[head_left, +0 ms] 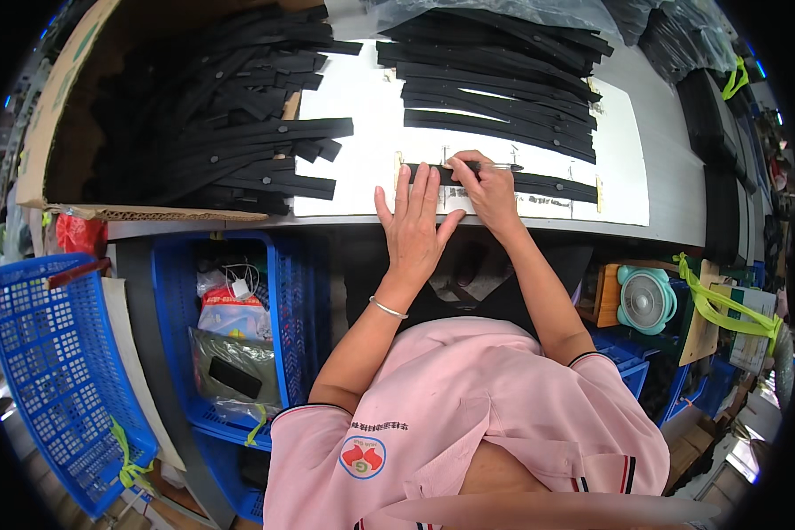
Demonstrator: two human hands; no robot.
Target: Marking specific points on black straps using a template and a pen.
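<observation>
A long black fabric strip lies across a white board that carries drawn marks and lines. My left hand rests flat with its fingers spread, fingertips pressing on the strip's left part. In my right hand a slim dark pen is pinched, its far end pointing right. The pen's tip is hidden by the fingers, close over the strip. Just beyond both hands, several more black strips lie side by side in a stack, some with a small round button-like spot.
At the left, a cardboard box holds a heap of black strips. Clear plastic bags and dark stacked pieces sit at the back and right. Below stand blue crates, a blue basket and a turquoise fan.
</observation>
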